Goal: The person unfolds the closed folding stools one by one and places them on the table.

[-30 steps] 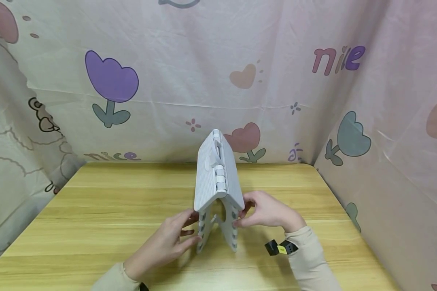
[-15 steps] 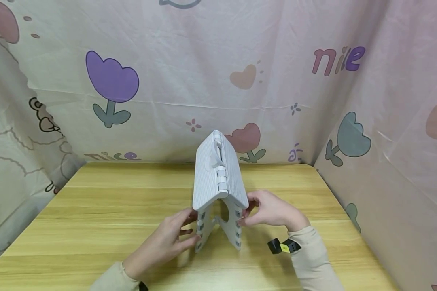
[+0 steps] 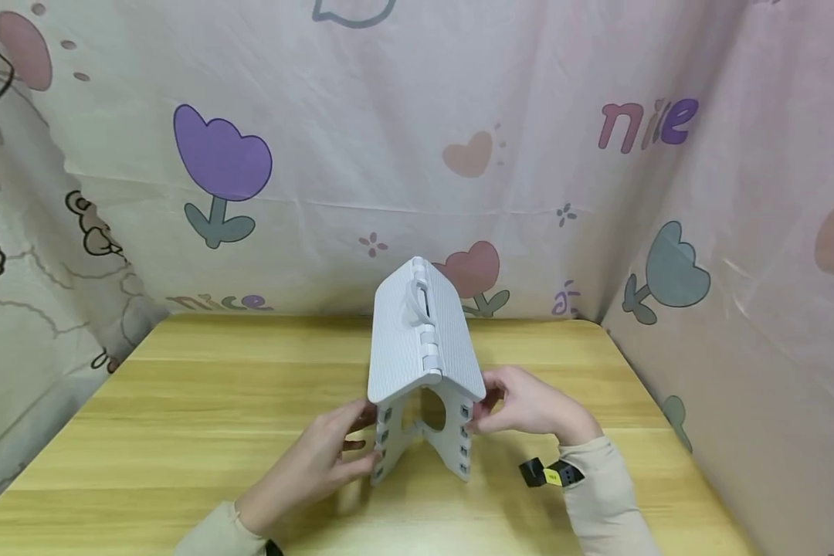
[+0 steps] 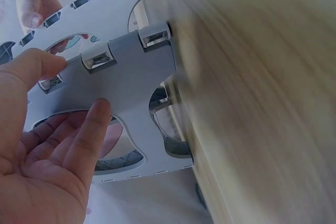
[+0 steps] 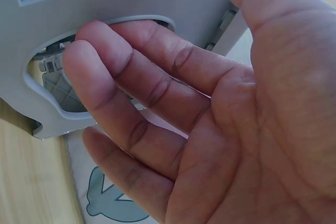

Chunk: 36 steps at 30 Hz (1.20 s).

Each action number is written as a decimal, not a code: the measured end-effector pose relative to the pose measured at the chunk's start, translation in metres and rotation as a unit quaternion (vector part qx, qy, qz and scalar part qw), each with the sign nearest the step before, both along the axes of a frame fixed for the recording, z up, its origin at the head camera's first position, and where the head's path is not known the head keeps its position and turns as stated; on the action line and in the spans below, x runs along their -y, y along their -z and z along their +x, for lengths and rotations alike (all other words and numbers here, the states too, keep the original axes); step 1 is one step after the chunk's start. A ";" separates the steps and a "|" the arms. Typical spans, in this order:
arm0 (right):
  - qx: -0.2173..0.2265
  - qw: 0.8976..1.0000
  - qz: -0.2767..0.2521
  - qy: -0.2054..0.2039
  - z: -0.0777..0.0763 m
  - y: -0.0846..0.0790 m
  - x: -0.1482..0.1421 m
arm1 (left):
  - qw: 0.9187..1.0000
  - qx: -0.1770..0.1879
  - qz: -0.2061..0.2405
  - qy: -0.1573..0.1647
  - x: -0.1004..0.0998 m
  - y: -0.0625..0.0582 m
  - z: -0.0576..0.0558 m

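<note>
A light-grey folding step stool [image 3: 403, 340] stands partly unfolded on the wooden table [image 3: 250, 401], its ribbed top halves sloping like a roof from the centre hinge. My left hand [image 3: 313, 459] holds the left leg panel, thumb at the front edge and fingers by its opening. In the left wrist view, that hand's fingers [image 4: 97, 129] lie at the cutout of the panel [image 4: 126, 72]. My right hand [image 3: 531, 405] grips the right leg panel, thumb at the front edge. The right wrist view has curled fingers [image 5: 126, 66] at the panel's opening; the thumb tip is outside that view.
A pale curtain [image 3: 361, 139] printed with flowers and hearts hangs behind the table and along both sides. A black device with a yellow label [image 3: 552, 475] is strapped at the right sleeve. A strap handle [image 3: 417, 301] sits on the stool's ridge.
The stool's right leg panel has swung outward to the right with my right hand, so the legs stand wider apart. My left hand stays nearly in place. The head view has shifted slightly.
</note>
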State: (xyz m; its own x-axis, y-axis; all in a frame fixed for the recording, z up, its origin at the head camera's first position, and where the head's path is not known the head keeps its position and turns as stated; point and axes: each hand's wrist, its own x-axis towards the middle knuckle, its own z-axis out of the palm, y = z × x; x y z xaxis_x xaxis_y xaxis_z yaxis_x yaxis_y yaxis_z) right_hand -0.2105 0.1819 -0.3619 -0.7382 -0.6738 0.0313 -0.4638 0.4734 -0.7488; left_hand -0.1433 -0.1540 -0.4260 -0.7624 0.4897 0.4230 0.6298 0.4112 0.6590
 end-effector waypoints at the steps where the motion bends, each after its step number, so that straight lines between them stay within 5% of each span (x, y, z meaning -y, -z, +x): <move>1: -0.002 1.000 0.001 0.001 0.000 0.001 -0.001 | 1.000 0.001 -0.001 -0.001 0.000 0.000 0.000; 16: 0.008 1.000 -0.005 0.003 0.005 -0.006 -0.007 | 1.000 0.000 -0.016 -0.008 0.005 -0.004 -0.002; 25: -0.118 0.989 -0.019 0.087 0.005 -0.029 -0.020 | 0.997 -0.051 0.001 -0.065 0.021 -0.042 -0.015; 36: -0.156 0.983 -0.018 0.098 -0.008 -0.042 0.007 | 0.991 -0.056 -0.048 -0.109 0.004 -0.078 -0.038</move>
